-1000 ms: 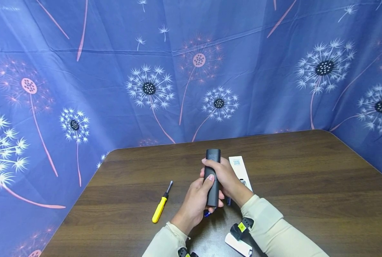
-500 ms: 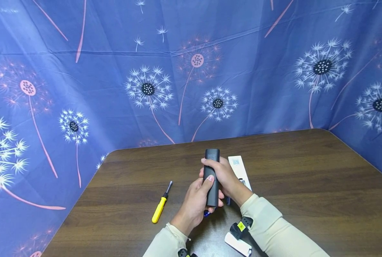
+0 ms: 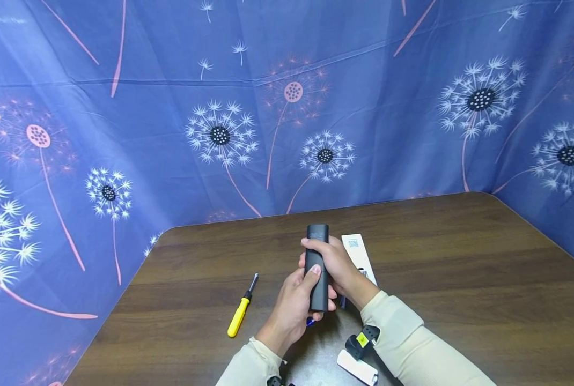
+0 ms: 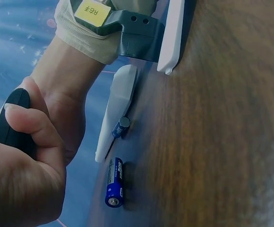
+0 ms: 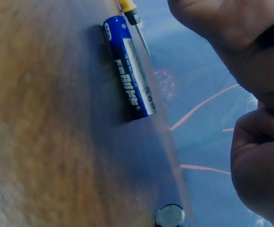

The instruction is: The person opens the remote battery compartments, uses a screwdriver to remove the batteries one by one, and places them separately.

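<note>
A slim dark grey remote control [image 3: 319,292] is held upright over the table in both hands, with small print near its top end. My left hand [image 3: 289,303] grips its lower half, thumb lying on the face towards me. My right hand [image 3: 339,265] holds it from the right, thumb across the upper part. Its far face is hidden. Below the hands, a blue AAA battery [image 4: 115,184] lies on the table; a second battery [image 4: 121,126] lies near a white device [image 3: 354,246], which bears a printed code and is partly covered by the right wrist.
To the left lies a yellow-handled screwdriver [image 3: 239,316]. A short white piece [image 3: 358,367] lies near the front, below the right wrist. The brown wooden table [image 3: 461,257] ends at a blue dandelion-print cloth [image 3: 393,107] behind.
The head view has shifted slightly. Both hands keep the same hold on the remote control, and nothing on the table has moved.
</note>
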The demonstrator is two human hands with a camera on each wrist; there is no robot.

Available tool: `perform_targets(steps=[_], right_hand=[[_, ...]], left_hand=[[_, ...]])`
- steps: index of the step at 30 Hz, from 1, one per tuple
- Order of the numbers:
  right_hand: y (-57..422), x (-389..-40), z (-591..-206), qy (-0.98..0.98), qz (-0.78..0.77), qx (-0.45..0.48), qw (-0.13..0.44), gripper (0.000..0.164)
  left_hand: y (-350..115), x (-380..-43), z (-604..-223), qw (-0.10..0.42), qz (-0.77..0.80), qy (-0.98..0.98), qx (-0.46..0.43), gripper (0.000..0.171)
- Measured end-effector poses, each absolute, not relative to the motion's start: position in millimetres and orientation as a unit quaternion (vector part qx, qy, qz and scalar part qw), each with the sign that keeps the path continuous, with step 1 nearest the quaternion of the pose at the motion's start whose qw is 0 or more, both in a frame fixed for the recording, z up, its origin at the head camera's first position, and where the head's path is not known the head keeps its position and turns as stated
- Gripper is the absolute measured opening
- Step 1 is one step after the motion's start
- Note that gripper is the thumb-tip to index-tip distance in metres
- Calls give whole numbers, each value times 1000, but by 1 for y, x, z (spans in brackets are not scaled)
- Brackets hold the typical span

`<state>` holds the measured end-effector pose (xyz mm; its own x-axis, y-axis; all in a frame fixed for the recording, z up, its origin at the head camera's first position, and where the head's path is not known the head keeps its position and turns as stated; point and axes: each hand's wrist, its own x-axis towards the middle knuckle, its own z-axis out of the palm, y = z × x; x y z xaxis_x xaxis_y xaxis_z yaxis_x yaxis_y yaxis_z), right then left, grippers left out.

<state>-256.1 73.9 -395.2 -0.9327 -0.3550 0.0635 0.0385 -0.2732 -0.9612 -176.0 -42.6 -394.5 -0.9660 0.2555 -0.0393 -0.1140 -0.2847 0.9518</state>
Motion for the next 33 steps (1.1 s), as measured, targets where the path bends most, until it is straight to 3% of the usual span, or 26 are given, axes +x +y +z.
perform_targets(steps=[33], right_hand=[[70, -254, -392, 577, -800, -116, 119, 29]], left_hand=[[-44, -175, -396, 117, 807, 575, 71, 33]])
